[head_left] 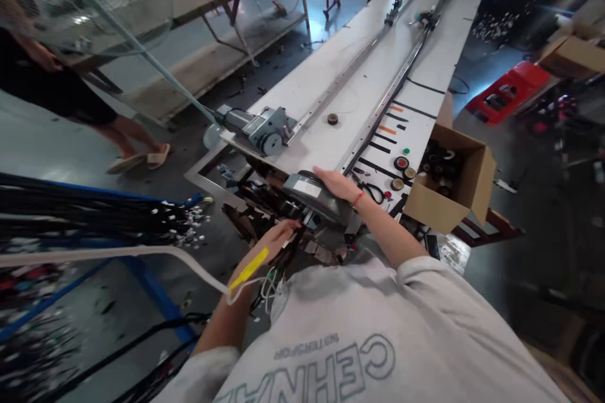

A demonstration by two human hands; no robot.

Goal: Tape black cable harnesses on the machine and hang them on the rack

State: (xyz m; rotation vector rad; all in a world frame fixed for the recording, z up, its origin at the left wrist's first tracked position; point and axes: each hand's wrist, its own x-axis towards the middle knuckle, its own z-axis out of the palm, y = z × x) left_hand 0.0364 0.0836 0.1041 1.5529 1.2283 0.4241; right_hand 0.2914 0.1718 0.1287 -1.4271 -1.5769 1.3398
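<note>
My right hand [338, 185] lies over the top of a rounded dark grey machine housing [326, 203] with a white label, at the near end of a long white table [321, 154]. Its fingers are stretched out, touching the far edge of the housing. Lower and to the left, my left hand [278, 238] reaches in beside a short metal shaft [308, 216] under the housing. The left fingertips are pressed together; what they hold, if anything, is hidden among dark parts. A yellow tag [249, 268] with a white cable crosses my left forearm.
Two metal rails run along the table, with a motor unit [267, 132] at the left corner and a tape roll [333, 119] between. An open cardboard box [439, 204] of dark rolls stands right. Cable bundles [94, 211] lie left. Another person [61, 75] stands behind a fan; a red stool [513, 91] stands right.
</note>
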